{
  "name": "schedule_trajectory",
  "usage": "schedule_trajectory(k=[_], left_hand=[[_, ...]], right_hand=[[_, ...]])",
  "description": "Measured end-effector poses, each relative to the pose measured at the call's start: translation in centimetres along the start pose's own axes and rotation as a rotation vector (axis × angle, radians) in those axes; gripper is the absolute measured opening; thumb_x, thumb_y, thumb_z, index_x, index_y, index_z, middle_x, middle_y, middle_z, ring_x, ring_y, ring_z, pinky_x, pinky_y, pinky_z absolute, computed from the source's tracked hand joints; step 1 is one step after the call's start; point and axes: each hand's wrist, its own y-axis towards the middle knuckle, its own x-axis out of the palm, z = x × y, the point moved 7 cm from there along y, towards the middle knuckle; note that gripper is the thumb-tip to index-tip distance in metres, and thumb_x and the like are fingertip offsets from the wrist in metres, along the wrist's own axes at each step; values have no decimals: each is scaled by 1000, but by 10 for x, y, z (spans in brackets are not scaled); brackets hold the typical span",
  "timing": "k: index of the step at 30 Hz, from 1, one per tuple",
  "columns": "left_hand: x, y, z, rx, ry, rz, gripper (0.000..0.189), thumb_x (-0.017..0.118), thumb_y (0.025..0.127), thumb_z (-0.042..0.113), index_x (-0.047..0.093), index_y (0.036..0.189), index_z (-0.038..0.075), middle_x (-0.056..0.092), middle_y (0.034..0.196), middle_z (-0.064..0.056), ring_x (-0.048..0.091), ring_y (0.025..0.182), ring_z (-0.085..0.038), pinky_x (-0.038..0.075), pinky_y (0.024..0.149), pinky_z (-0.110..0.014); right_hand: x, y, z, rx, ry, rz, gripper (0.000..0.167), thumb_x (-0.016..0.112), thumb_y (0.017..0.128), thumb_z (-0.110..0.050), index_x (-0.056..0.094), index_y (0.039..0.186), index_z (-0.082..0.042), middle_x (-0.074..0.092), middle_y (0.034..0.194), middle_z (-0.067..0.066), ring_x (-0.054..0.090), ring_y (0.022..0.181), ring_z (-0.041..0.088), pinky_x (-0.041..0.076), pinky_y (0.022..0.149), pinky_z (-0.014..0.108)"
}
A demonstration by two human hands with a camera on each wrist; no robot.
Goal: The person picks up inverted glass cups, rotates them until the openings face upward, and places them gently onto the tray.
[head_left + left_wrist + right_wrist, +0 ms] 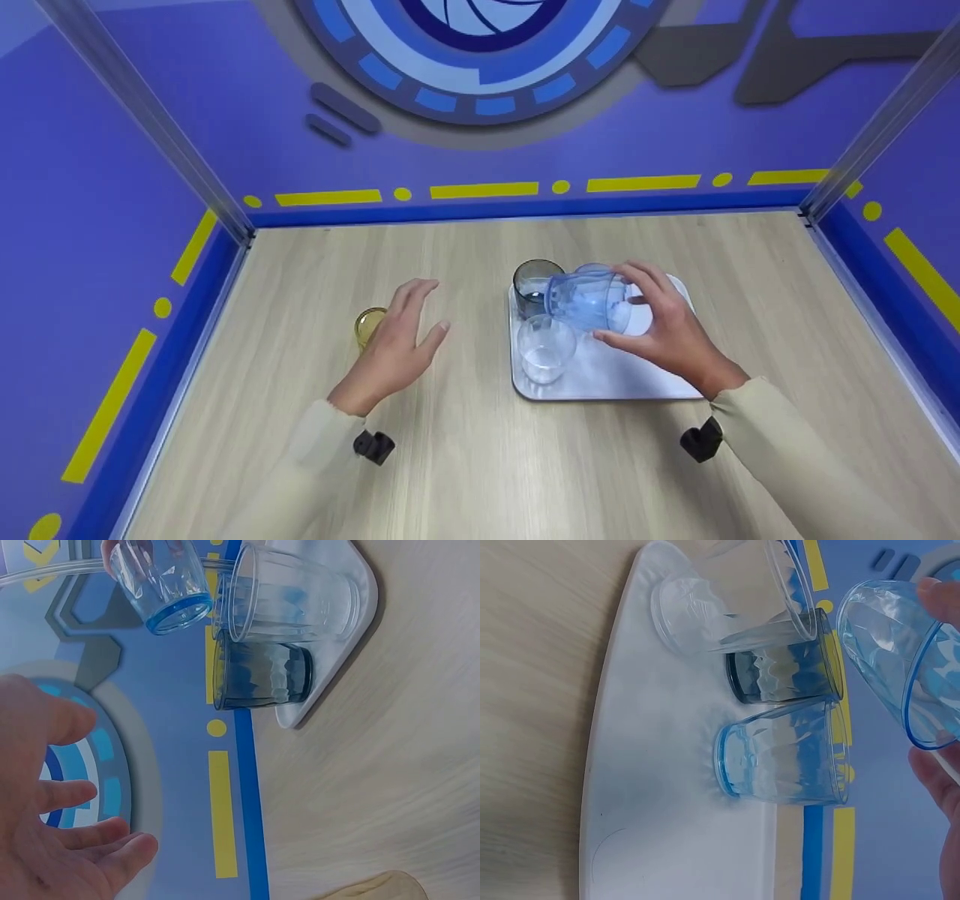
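Observation:
Above the tray, my right hand (pixel 671 330) grips a blue glass (pixel 581 296) between thumb and fingers, tipped over on its side. Below it on the white tray (pixel 622 379) stand a clear glass (pixel 546 352) and a dark grey glass (pixel 529 289). A second blue glass (pixel 780 757) stands upright on the tray, mostly hidden behind the held one in the head view. On the left, my left hand (pixel 394 349) is held over the table with thumb and fingers spread, holding nothing. A yellow glass (pixel 369 322) is beside it, partly covered by that hand.
The light wooden table (pixel 465 450) is bordered by blue-purple panels at the back and sides. A metal frame post (pixel 150 112) rises at the back left corner. Small black mounts hang at both wrists, one being the left mount (pixel 374 447).

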Motion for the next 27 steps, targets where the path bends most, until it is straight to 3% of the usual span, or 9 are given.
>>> schedule_trajectory(k=[6,11,14,19,23,27], left_hand=[[0,-1,-6,-9,20,-10,54,53,99,30,35,147,13,34,150,-9,44,134,-26,40,109,-45],[-4,-3,-10,-13,22,11,54,54,98,29,36,147,12,34,149,-9,43,134,-26,41,108,-46],[-7,-4,-14,-10,35,31,54,55,98,27,36,146,10,35,148,-11,43,134,-28,41,108,-47],[-9,-7,-19,-9,41,36,54,55,98,27,37,145,9,36,147,-12,41,136,-29,40,109,-48],[-11,-8,-22,-28,48,34,54,55,98,27,36,146,10,35,148,-12,39,137,-29,39,109,-49],[-13,-9,-25,-27,59,40,54,56,98,26,37,145,9,35,147,-13,40,137,-30,38,110,-49]], right_hand=[[-1,-3,0,30,-31,1,85,89,66,-36,49,139,-15,45,141,2,50,122,18,54,90,30],[-3,-5,2,43,-58,2,86,88,66,-37,48,139,-19,45,141,2,51,120,17,48,90,11],[-4,-6,3,41,-52,2,86,89,66,-36,48,139,-19,46,139,2,51,119,16,44,90,7],[-6,-8,3,17,-53,6,85,89,65,-35,49,138,-17,47,137,3,51,118,16,47,90,11],[-7,-9,3,4,-83,0,85,89,66,-36,48,139,-21,47,137,3,50,119,15,53,89,23],[-8,-11,5,3,-96,1,85,89,66,-36,49,139,-21,47,137,3,50,119,15,50,89,17]])
